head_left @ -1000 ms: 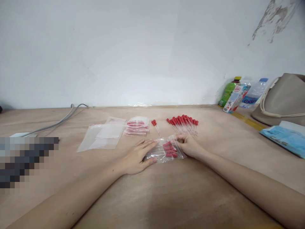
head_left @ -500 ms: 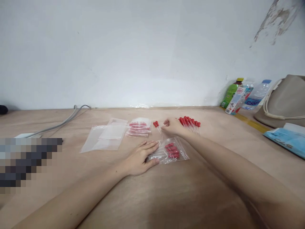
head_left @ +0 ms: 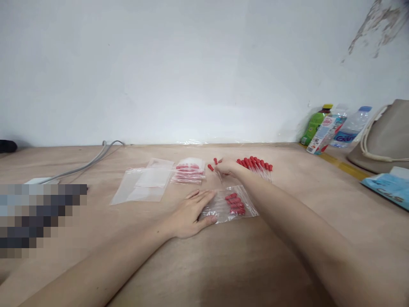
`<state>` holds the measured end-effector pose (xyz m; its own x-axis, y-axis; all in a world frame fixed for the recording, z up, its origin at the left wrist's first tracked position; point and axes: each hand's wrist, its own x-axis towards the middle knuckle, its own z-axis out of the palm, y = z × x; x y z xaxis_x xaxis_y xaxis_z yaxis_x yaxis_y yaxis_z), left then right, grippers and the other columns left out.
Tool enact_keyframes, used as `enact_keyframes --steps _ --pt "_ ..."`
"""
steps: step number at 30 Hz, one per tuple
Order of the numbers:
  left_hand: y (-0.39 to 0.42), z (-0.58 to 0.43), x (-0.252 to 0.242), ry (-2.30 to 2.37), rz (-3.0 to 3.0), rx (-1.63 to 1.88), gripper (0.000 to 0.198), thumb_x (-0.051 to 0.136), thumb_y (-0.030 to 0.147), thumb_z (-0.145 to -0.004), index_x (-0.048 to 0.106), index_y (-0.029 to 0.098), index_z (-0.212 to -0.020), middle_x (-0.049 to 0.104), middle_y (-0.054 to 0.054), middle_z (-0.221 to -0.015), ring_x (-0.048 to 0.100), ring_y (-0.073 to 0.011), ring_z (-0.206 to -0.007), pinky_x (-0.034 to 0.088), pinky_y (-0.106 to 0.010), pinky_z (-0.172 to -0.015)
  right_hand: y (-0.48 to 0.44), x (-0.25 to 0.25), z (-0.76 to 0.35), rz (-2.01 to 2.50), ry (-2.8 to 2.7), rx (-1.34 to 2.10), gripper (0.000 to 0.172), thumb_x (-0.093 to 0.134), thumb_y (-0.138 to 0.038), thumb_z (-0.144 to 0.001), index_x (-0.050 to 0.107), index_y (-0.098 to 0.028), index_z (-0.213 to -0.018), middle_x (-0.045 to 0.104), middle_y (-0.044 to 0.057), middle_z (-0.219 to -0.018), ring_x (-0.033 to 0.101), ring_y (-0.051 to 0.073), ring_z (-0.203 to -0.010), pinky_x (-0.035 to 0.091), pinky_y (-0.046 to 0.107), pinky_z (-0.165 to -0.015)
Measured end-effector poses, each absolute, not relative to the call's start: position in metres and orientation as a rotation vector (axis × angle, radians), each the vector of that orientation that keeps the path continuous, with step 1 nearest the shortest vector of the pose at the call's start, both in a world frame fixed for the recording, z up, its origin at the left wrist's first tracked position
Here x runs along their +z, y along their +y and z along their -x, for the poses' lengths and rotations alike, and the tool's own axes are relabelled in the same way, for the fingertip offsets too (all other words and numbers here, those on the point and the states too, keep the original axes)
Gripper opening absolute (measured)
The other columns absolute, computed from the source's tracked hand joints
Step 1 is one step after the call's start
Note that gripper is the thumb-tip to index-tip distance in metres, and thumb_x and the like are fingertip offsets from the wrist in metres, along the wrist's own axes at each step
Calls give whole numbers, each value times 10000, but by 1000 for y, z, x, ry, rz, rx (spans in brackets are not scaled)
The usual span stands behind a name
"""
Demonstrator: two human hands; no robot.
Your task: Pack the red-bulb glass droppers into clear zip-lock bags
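Right grip now pinches two droppers, left grip stays flat on bag

Pale wooden desk carried, mid-surface: flat empty clear plastic bags, one clear bag of red-capped droppers, a row of loose red-capped glass droppers.

Lettering on the bottle labels and blue pack is too blurred to read
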<state>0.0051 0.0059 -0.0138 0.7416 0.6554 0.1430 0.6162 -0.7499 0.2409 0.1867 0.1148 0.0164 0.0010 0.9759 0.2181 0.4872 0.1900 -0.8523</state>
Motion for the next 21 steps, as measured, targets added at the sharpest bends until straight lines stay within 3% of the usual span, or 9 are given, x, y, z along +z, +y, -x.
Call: enact_keyframes --steps 2,4,6,8,14,21 --pt "6 -5 -13 1025 -2759 333 623 336 519 -885 186 192 -1393 299 -63 -1411 274 -211 -1296 190 -391 -1085 109 18 -200 1422 -1565 759 325 494 -331 -843 513 -152 -1114 540 66 -1103 553 185 -928 476 375 -774" --pt "6 -5 -13 1034 -2760 305 608 325 524 -887 222 192 -1385 293 -66 -1413 261 -214 -1302 184 -393 -1086 100 16 -218 1424 -1525 771 378 510 -283 -827 438 -174 -1182 599 49 -927 587 150 -757 499 322 -669" --pt "7 -5 -14 1038 -2763 275 594 314 524 -890 243 195 -1379 276 -64 -1418 239 -212 -1310 175 -397 -1088 88 8 -240 1409 -1454 751 582 529 -208 -773 248 -185 -1282 559 -39 -638 543 122 -504 478 267 -504" --pt "8 -6 -14 1040 -2765 264 594 307 525 -892 245 191 -1380 260 -63 -1422 221 -206 -1316 166 -396 -1091 74 -4 -262 1303 -1305 685 677 540 -195 -716 170 -204 -1283 477 -98 -551 491 108 -400 442 237 -406" --pt "9 -6 -14 1041 -2768 256 613 315 525 -890 221 179 -1387 242 -69 -1427 201 -202 -1322 158 -390 -1094 41 -32 -285 1214 -1007 769 590 613 -222 -619 257 -243 -1088 492 -91 -630 553 110 -459 506 251 -437" --pt "8 -5 -13 1045 -2788 250 603 315 523 -892 220 193 -1387 238 -57 -1429 198 -194 -1324 154 -385 -1095 36 -32 -260 1055 -906 1025 387 580 -276 -692 267 -256 -920 520 -91 -617 616 127 -531 545 296 -542"
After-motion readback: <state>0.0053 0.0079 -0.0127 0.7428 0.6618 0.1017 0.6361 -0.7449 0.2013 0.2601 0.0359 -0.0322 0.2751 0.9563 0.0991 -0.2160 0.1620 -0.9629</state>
